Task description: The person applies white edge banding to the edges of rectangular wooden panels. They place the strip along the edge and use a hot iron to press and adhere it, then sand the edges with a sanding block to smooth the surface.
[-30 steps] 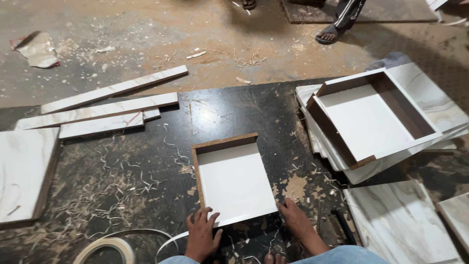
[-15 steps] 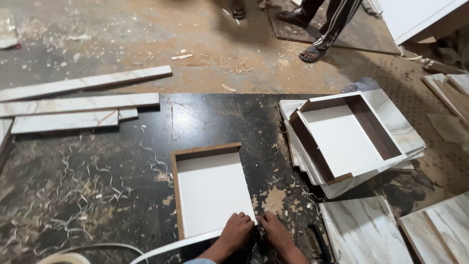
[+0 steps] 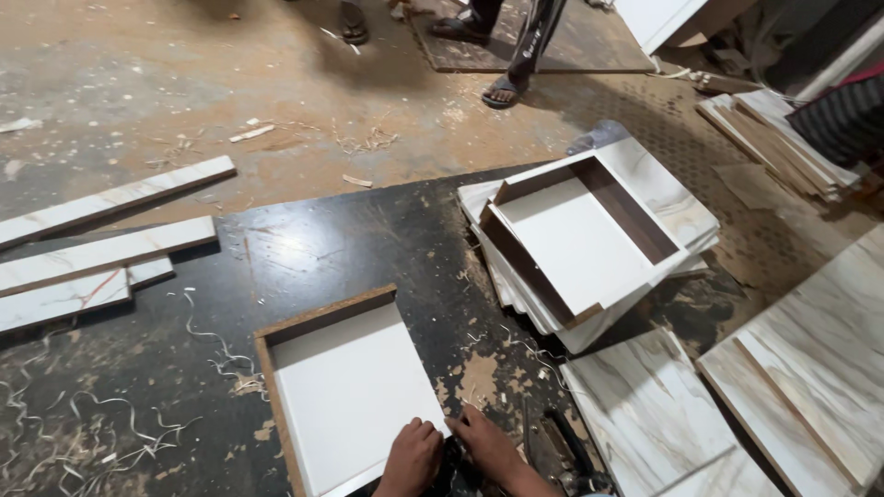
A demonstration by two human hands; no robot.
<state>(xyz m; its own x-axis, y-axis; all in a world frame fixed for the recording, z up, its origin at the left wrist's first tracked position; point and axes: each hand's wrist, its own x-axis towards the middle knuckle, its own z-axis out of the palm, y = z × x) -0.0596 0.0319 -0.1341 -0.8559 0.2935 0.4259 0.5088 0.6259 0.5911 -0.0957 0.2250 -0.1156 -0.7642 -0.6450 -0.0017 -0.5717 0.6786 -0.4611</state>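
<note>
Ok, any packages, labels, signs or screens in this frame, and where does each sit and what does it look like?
None in view: no package, label, sign or screen.
The left hand and right hand rest at the near right corner of a white open-topped box with brown edges on a black board strewn with shavings.
A second white box sits on stacked marble-look panels to the right.

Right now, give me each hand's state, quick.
Left hand: knuckles curled, resting on the near right corner of the white drawer box; a grip cannot be told.
Right hand: flat on the black board beside that corner, holding nothing.
</note>
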